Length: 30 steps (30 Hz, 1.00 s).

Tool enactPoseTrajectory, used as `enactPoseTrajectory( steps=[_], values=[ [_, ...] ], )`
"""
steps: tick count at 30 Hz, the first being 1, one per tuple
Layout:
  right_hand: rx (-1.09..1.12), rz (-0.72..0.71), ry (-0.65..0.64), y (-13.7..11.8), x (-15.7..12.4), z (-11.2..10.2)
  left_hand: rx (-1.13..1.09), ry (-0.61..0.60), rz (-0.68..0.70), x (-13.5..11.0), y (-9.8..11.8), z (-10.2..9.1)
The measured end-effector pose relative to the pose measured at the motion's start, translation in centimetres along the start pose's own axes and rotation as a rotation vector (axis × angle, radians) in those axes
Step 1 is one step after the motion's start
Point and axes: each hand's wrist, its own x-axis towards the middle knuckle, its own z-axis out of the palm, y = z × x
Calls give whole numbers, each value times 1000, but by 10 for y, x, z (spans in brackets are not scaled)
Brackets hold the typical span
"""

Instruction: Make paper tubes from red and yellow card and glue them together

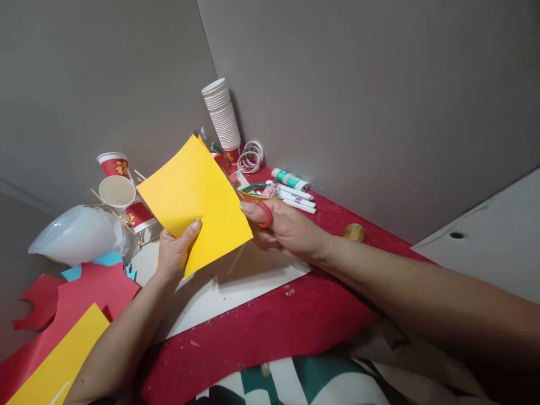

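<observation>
My left hand (177, 247) grips a sheet of yellow paper (198, 197) by its lower edge, thumb on top. The sheet is held up at a tilt over a white board (228, 281). My right hand (282, 228) is closed round the red-handled scissors (265, 214) at the sheet's right edge. The blades are mostly hidden by the paper and my fingers. A narrow yellow strip shows just above my right hand, beyond the sheet's right edge.
Red paper cups (117, 191) and a cloudy plastic bag (82, 233) stand at left, above red paper (90, 289) and yellow paper (63, 360). Behind are a cup stack (223, 115), a wire coil (250, 157), a glue stick (290, 179) and white markers (297, 198). A tape roll (354, 232) sits right.
</observation>
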Motion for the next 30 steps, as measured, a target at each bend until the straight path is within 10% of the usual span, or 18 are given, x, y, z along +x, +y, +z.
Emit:
enactPoseTrajectory(
  steps=[30],
  values=[
    [109,-17,67,-3,-2,5,-16,-50,-42,-10,0,4]
  ],
)
